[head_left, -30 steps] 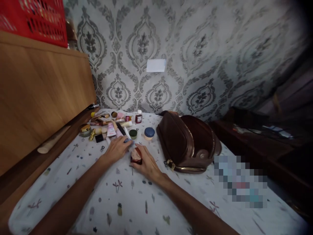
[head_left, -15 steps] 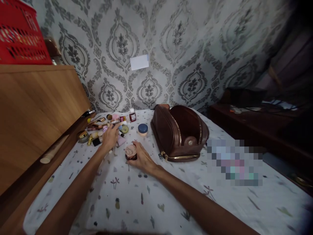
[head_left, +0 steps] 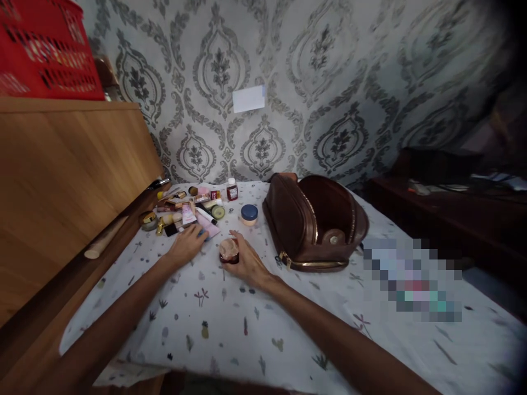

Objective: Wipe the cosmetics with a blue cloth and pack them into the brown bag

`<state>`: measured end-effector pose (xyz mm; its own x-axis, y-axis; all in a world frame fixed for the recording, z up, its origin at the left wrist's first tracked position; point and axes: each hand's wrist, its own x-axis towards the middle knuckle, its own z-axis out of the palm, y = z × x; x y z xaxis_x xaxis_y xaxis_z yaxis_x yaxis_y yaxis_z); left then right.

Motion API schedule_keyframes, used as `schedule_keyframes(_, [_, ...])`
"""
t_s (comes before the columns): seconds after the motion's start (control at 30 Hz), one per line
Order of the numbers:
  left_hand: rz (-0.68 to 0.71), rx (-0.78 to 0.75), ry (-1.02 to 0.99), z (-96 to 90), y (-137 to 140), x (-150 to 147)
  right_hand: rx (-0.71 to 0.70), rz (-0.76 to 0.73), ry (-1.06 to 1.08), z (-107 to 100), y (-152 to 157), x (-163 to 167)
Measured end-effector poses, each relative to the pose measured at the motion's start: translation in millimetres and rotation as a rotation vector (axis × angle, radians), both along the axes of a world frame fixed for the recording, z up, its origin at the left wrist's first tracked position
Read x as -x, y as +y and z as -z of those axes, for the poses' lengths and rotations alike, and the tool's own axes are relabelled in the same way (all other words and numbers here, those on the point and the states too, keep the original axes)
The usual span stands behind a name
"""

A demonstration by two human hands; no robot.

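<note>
My right hand [head_left: 251,263] is closed around a small round jar [head_left: 229,250] with a pinkish, marbled top and a dark lower part. To its left, my left hand [head_left: 187,245] is low over the cloth with its fingers curled on a small blue item [head_left: 203,232], mostly covered by the fingertips. Just past that hand lie a lilac tube [head_left: 212,229] and a white tube with a black cap [head_left: 207,215]. A jar with a blue lid [head_left: 249,214] stands beyond my right hand.
A brown leather bag [head_left: 294,225] gapes unzipped on the right. Several cosmetics cluster at back left, with a dark red bottle [head_left: 232,191] behind them. A wooden cabinet [head_left: 78,170] borders the left; a blurred-out patch [head_left: 411,282] lies at right.
My left hand has drawn back from the cosmetics toward me, bringing the small blue item along. My right hand still grips the round jar. The view has shifted slightly left.
</note>
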<state>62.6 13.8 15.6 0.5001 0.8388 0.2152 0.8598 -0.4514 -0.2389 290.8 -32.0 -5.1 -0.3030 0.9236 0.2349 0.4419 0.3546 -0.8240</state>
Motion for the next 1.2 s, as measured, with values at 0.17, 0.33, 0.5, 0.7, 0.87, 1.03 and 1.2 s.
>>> schedule_keyframes(0.17, [-0.093,-0.032,-0.085,-1.5,26.9,-29.8,-0.004,-0.019,0.034,-2.9,-17.0,-9.3])
schedule_keyframes(0.33, [-0.123,-0.032,-0.174,-6.5,29.6,-30.5,-0.01,-0.039,-0.066,-2.8,-28.6,-18.6])
schedule_keyframes(0.5, [-0.131,0.025,-0.19,-8.9,12.5,8.8,-0.018,-0.042,-0.112,-2.5,-27.2,-18.6])
schedule_keyframes(0.7, [-0.039,0.147,-0.133,-6.9,8.7,43.0,-0.028,-0.057,-0.151,-1.9,-26.1,-20.2])
schedule_keyframes(0.87, [-0.031,0.043,-0.184,-28.8,21.4,49.7,-0.026,-0.061,-0.18,-4.5,-27.6,-20.8])
schedule_keyframes(1.03, [-0.251,-0.101,-0.303,-55.0,42.5,65.8,-0.008,-0.069,-0.197,-6.4,-27.1,-20.4])
schedule_keyframes(1.2, [-0.37,-0.037,-0.318,-44.9,64.6,77.6,-0.029,-0.073,-0.208,-7.5,-28.0,-20.5])
